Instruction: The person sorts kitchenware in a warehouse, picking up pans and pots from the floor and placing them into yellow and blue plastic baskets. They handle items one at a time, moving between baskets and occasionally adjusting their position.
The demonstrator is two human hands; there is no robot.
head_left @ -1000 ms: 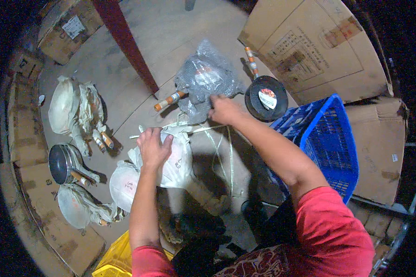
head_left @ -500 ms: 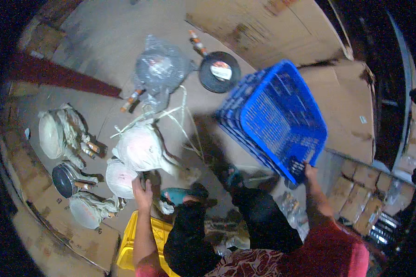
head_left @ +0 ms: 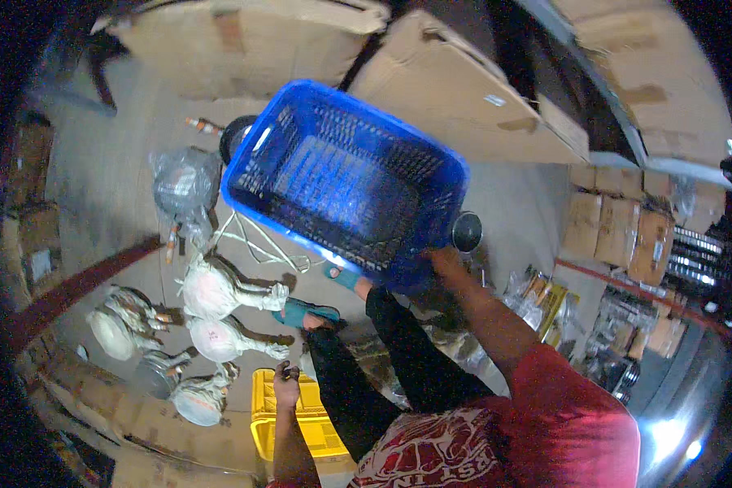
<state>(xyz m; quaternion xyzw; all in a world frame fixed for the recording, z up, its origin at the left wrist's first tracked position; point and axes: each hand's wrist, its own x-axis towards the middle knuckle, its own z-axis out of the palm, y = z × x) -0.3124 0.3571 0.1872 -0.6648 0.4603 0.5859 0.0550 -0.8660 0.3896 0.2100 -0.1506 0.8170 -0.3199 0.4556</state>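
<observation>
My right hand (head_left: 442, 262) grips the near right corner of a large blue plastic basket (head_left: 346, 102), tilted so its slotted inside faces me. It is raised above the floor. Low at the left, my left hand (head_left: 285, 384) is loosely curled with nothing visible in it. It hangs over the edge of a yellow plastic crate (head_left: 301, 427). Just past that hand lie two pans in whitish wrapping, an upper wrapped pan (head_left: 209, 290) and a lower wrapped pan (head_left: 215, 337), their covered handles pointing right.
Farther left lie more wrapped pans (head_left: 114, 332) and a dark pan (head_left: 156, 374). A plastic-bagged pan (head_left: 185, 183) rests beyond, beside pale straps (head_left: 256, 240). Behind the basket, a dark round pan (head_left: 234, 138) partly shows. Large cardboard boxes (head_left: 464, 89) stand at the back; smaller cartons (head_left: 618, 224) sit right.
The blue basket has swung left and now shows more of its inside, still in my right hand. My left hand has come off the wrapped pan and drawn back toward the yellow crate. The view has turned.
</observation>
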